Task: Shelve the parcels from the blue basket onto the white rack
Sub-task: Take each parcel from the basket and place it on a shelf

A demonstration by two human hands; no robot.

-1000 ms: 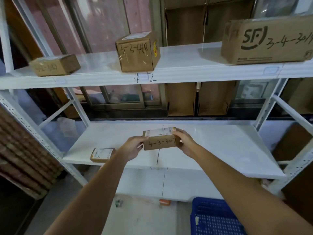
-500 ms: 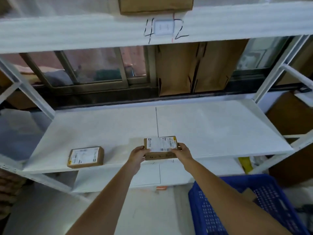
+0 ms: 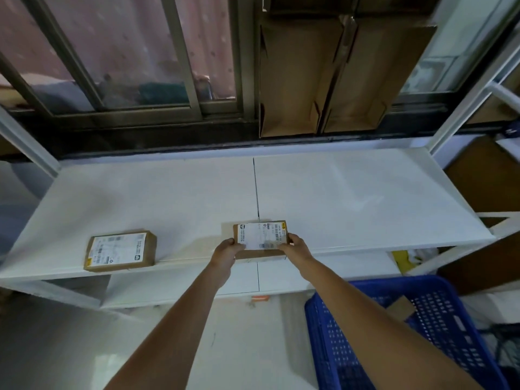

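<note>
A small brown cardboard parcel (image 3: 260, 236) with a white label on top sits at the front edge of the white rack shelf (image 3: 351, 198), near the shelf's middle seam. My left hand (image 3: 226, 250) grips its left end and my right hand (image 3: 295, 246) grips its right end. A second flat labelled parcel (image 3: 119, 250) lies on the same shelf to the left. The blue basket (image 3: 439, 333) stands on the floor at the lower right, with a brown parcel (image 3: 401, 308) showing inside it.
Folded cardboard boxes (image 3: 323, 77) lean against the window behind the rack. White rack posts (image 3: 461, 108) rise at the right and left ends. A lower shelf (image 3: 180, 285) lies under the one in use. Brown boxes (image 3: 484, 175) stand at the right.
My view has tilted down, so the upper shelf and its boxes left the frame. The parcel has come down from the air and turned label-up onto the shelf's front edge, both hands still on it.
</note>
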